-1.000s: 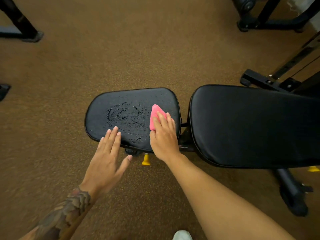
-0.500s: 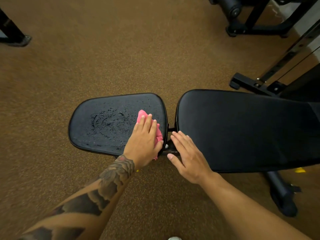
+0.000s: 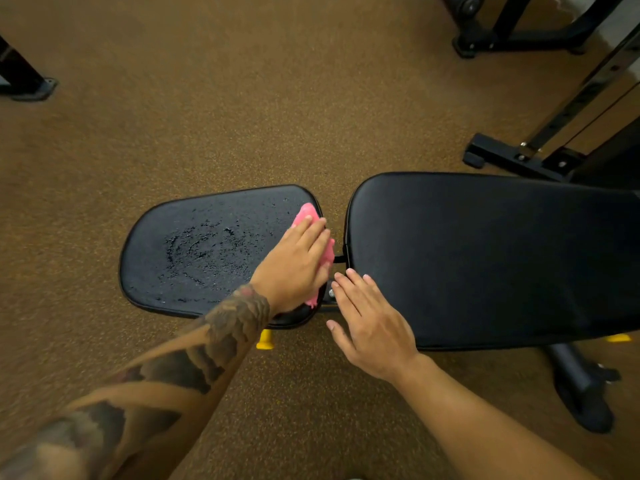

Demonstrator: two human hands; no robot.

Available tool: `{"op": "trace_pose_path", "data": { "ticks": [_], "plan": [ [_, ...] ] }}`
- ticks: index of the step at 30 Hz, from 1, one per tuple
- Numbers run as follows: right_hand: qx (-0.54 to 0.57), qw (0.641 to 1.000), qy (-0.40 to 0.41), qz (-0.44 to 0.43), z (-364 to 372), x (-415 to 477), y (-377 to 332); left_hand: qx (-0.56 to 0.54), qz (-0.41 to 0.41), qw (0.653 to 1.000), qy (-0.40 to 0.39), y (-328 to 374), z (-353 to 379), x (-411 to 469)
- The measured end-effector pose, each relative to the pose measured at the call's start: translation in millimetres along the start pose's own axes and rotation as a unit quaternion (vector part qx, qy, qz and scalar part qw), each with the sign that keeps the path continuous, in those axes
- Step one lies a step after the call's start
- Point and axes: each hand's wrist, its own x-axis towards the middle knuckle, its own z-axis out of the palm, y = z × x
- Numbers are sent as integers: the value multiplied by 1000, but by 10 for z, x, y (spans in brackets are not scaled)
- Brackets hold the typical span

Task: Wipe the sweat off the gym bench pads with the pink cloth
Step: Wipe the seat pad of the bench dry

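Note:
The black seat pad [image 3: 194,251] of the gym bench carries a patch of wet droplets across its middle. My left hand [image 3: 296,265] lies flat on the pink cloth [image 3: 306,213] at the pad's right end, pressing it down; most of the cloth is hidden under the palm. The long black back pad [image 3: 485,258] lies to the right and looks dry. My right hand [image 3: 370,323] rests with fingers spread on the near left corner of the back pad, holding nothing.
Brown speckled floor [image 3: 242,116] surrounds the bench. A black machine frame [image 3: 519,157] stands behind the back pad, another base [image 3: 502,39] at the top right, a foot [image 3: 31,84] at the far left. The bench's rear leg [image 3: 578,389] and a yellow knob [image 3: 265,341] show below.
The cloth passed from my right hand to my left hand. My right hand moved onto the back pad's corner. My left hand has slid the cloth to the seat pad's right end.

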Motion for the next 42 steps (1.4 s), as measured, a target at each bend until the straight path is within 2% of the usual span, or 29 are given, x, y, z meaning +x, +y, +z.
{"op": "trace_pose_path", "data": {
  "ticks": [5, 10, 15, 19, 21, 24, 27, 30, 32, 37, 39, 42],
  "plan": [
    [0, 1000, 4, 4, 23, -3, -1, -11, -62, 998, 12, -445, -94, 365],
    [-1, 1000, 4, 11, 26, 3, -5, -24, -120, 991, 48, -862, -196, -191],
    [-5, 1000, 0, 8, 21, 0, -7, -10, -57, 996, 67, -398, -155, -797],
    [-8, 1000, 5, 0, 35, -11, -6, -8, 33, 999, 38, -102, -33, -413],
    [-10, 1000, 7, 3, 43, -9, -5, -5, 48, 998, 31, -110, -25, -48],
    [-8, 1000, 14, 6, 51, -7, -5, -15, 2, 1000, 5, -333, -90, 433],
    [-2, 1000, 19, 5, 58, -12, -2, -28, -80, 996, 8, -755, -144, 585],
    [3, 1000, 19, 6, 63, -5, 2, -34, -159, 986, 21, -1163, -140, 261],
    [7, 1000, 16, 11, 55, -5, -3, -36, -169, 985, 30, -1153, -140, -123],
    [10, 1000, 5, 21, 34, -9, -16, -35, -92, 994, 54, -266, -69, -758],
    [2, 1000, 3, 18, 36, -7, -12, -13, -30, 998, 56, 32, -31, -706],
    [-9, 1000, -2, 18, 38, -2, -17, 7, 42, 998, 53, 102, -54, -327]
  ]
}}
